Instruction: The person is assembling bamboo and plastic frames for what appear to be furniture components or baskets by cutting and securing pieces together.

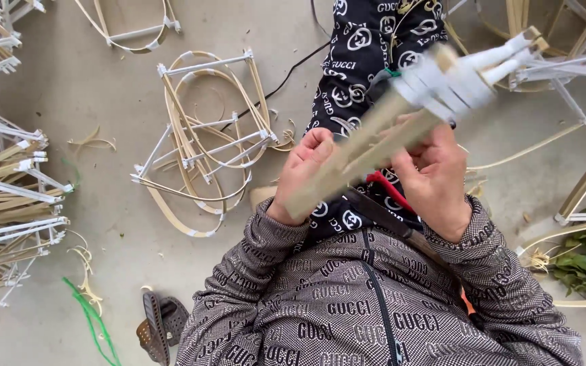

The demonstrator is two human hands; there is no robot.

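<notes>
The left hand [310,169] and right hand [435,179] are both closed around a bundle of bamboo strips [374,135], held just above the person's lap; it looks light, stiff and a bit springy, best gripped near its bare lower end.

Pale tan bamboo strips [367,146], white-taped.

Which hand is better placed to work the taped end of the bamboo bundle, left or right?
Right, probably. The right hand grips the bamboo bundle nearer its white-taped end, while the left hand clamps the lower, bare end and seems to steady it. The bundle is motion-blurred, so this is a judgement.
</notes>
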